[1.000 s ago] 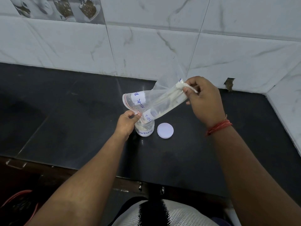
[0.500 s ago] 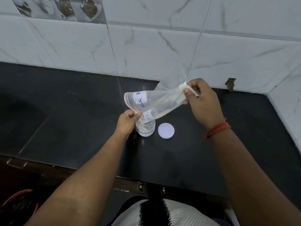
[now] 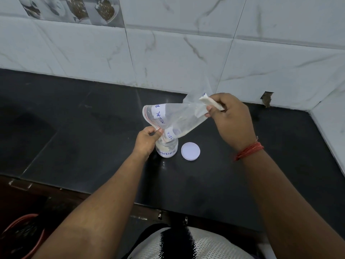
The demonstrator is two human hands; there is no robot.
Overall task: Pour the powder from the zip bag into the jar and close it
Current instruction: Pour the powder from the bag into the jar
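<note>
Zip bag (image 3: 179,118) tilted between left hand (image 3: 147,139), right hand (image 3: 231,118), over jar (image 3: 167,148).

One zip bag (image 3: 179,118), one jar (image 3: 166,149), one white lid (image 3: 190,151) (off the jar), two hands (image 3: 147,139) (image 3: 231,120), one red wristband (image 3: 249,151)

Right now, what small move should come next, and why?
Probably lift the right hand a little higher: powder lines the bag, whose mouth, pinched by the left hand, sits over the open jar; the lid waits beside it.
</note>
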